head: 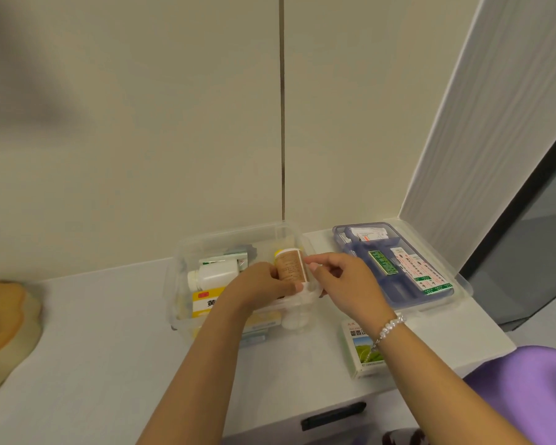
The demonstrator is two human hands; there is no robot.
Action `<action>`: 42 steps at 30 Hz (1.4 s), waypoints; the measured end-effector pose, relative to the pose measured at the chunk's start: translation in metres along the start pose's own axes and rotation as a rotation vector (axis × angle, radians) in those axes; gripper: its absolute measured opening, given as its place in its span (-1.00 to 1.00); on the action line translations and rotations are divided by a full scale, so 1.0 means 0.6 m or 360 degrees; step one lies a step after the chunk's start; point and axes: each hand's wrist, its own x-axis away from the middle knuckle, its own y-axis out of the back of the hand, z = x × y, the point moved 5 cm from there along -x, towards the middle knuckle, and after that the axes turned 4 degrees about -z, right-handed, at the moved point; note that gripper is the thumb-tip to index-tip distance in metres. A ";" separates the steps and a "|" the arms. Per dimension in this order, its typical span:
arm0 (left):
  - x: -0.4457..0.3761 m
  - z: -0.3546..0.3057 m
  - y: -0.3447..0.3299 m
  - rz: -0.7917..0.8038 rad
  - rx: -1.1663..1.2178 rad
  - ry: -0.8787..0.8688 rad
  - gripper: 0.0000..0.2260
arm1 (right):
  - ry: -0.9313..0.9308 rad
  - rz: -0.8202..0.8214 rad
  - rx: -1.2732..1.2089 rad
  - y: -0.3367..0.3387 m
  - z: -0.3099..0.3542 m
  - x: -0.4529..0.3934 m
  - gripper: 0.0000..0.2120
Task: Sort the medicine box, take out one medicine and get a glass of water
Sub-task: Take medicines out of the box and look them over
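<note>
Two hands are seen over the clear plastic medicine box [187, 252]: the brown-labelled bottle [290, 266] is gripped by the left hand [264, 284], while the right hand [344, 281], at its 3 o'clock, is loosely curled, holding nothing.

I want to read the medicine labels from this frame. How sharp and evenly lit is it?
Head view: soft, even light, no hard glare; the brown-label bottle held by the left hand is slightly soft, its text unreadable; the upper-left corner is a blurred dark smear; wide-angle bending tilts the right-hand wall panel.

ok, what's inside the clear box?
Clear box holds a brown-label bottle gripped by the left hand, a white bottle and a yellow packet. Arms hide the rest.
</note>
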 end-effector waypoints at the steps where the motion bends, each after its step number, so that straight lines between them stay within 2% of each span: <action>1: -0.001 -0.001 0.000 -0.0005 0.0048 -0.0009 -0.77 | -0.0008 0.0007 -0.0019 0.000 -0.001 -0.001 -0.78; 4: -0.003 -0.006 0.003 -0.0082 0.0209 -0.0034 -0.83 | -0.0037 0.0029 -0.0083 0.000 -0.004 -0.003 -0.78; 8: 0.003 -0.007 0.011 -0.0211 0.0426 -0.0058 -0.69 | -0.0052 0.0023 -0.0122 0.002 0.004 -0.001 -0.80; 11: 0.018 -0.016 0.028 -0.0296 0.0747 -0.0099 -0.63 | 0.0103 -0.0053 -0.0081 0.012 0.025 0.005 -0.79; 15: 0.047 -0.042 0.028 -0.0215 0.1177 -0.0188 -0.51 | 0.0123 0.0090 -0.0356 0.022 0.043 0.014 -0.76; 18: 0.070 -0.064 0.018 -0.0233 0.1367 -0.0303 -0.55 | 0.0068 0.0212 -0.0567 0.044 0.043 0.026 -0.73; 21: 0.083 -0.081 -0.004 -0.0258 0.1564 -0.0319 -0.59 | 0.0007 0.0201 -0.0734 0.079 0.038 0.036 -0.67; 26: 0.096 -0.103 -0.060 -0.0263 0.1800 -0.0246 -0.51 | -0.0074 0.0210 -0.0803 0.124 0.026 0.048 -0.60; 28: 0.100 -0.105 -0.068 -0.0304 0.1601 -0.0270 -0.57 | -0.0079 0.0096 -0.0742 0.141 0.022 0.048 -0.61; 31: 0.094 -0.095 -0.050 -0.0505 0.0852 -0.0363 -0.71 | -0.0139 -0.0144 -0.0610 0.166 0.007 0.043 -0.72; 33: 0.088 -0.088 -0.036 -0.0577 0.0587 -0.0421 -0.73 | -0.0137 -0.0225 -0.0471 0.177 -0.003 0.039 -0.76; 36: 0.080 -0.079 -0.017 -0.0699 0.0421 -0.0457 -0.76 | -0.0070 -0.0320 -0.0138 0.180 -0.016 0.032 -0.78; 38: 0.071 -0.072 -0.008 -0.0752 0.0313 -0.0431 -0.80 | -0.0011 -0.0326 0.0174 0.168 -0.025 0.025 -0.72; 42: 0.046 -0.051 -0.008 -0.0603 0.0210 -0.0253 -0.78 | 0.0065 -0.0172 0.0631 0.119 -0.043 0.007 -0.60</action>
